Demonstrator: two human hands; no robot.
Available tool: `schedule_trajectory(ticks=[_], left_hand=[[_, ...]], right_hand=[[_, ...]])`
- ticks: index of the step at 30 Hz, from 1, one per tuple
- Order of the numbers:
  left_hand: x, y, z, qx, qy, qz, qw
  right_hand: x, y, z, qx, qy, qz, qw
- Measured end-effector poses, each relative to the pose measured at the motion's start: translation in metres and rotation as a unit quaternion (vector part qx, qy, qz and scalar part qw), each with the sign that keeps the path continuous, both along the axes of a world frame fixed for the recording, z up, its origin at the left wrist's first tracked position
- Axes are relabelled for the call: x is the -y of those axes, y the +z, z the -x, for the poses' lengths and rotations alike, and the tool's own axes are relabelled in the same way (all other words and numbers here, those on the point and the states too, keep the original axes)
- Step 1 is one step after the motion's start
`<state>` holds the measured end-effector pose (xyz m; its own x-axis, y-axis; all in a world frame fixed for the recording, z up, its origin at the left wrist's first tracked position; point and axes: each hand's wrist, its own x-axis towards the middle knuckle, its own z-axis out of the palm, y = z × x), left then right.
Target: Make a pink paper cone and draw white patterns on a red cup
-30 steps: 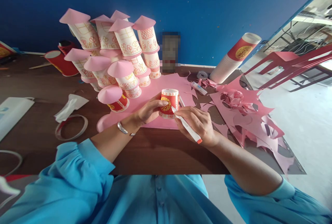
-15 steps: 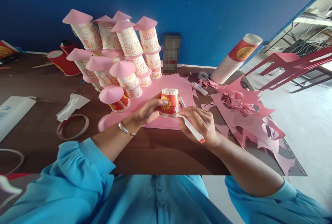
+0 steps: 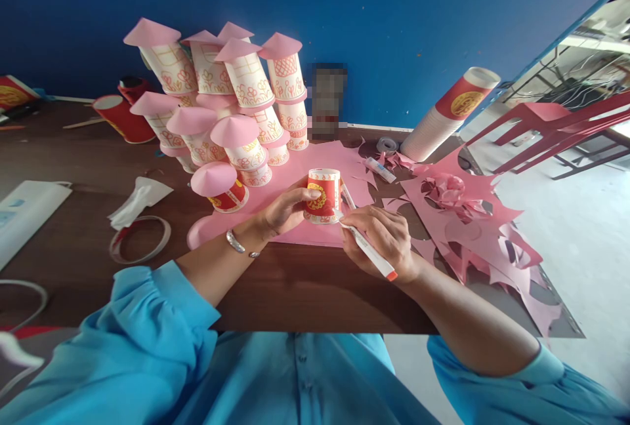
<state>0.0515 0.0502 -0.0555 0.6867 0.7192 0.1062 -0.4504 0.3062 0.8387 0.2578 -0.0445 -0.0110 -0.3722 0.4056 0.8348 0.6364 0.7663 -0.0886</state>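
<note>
My left hand is wrapped round a red and white paper cup, its thumb pressed on the gold emblem. The cup is held upside down, wide rim low, over the pink paper. In my right hand is a white marker pen with an orange-red end pointing toward me; its tip is at the cup's lower right edge. A second white pen-like stick shows behind the cup, partly hidden. To the left stand several decorated paper-cup towers with pink cone roofs, and a red cup under a pink cone.
A tall stack of paper cups leans at the back right. Pink paper scraps, a glue stick and a tape roll lie on the right. On the left are a large tape ring and a crumpled tissue.
The marker in my right hand has shifted slightly down and right, its tip now lower at the cup's edge. My left hand keeps its hold on the cup. The view has moved a little.
</note>
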Motion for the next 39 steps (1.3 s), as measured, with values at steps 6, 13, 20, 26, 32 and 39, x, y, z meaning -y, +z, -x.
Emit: schedule_trajectory(ticks=[6,13,20,26,32,39], left_hand=[[0.000,0.001,0.000,0.007,-0.012,-0.016,1.000],[0.000,0.002,0.002,0.014,-0.022,-0.022,0.999],[0.001,0.001,0.002,0.000,-0.016,-0.033,0.999],[0.004,0.007,0.001,-0.012,-0.021,-0.045,0.999],[0.005,0.013,0.000,-0.016,-0.023,-0.034,0.999],[0.003,0.007,0.003,-0.029,-0.026,-0.021,0.999]], right_hand=[[-0.001,-0.002,0.000,-0.001,-0.006,-0.004,1.000],[-0.002,0.000,0.001,-0.004,-0.007,-0.005,1.000],[-0.002,0.003,0.001,0.000,-0.004,-0.005,1.000],[-0.002,0.001,0.001,0.000,-0.002,-0.011,1.000],[-0.003,0.001,0.001,-0.001,0.003,-0.014,1.000],[-0.003,0.001,-0.001,0.002,0.005,-0.002,1.000]])
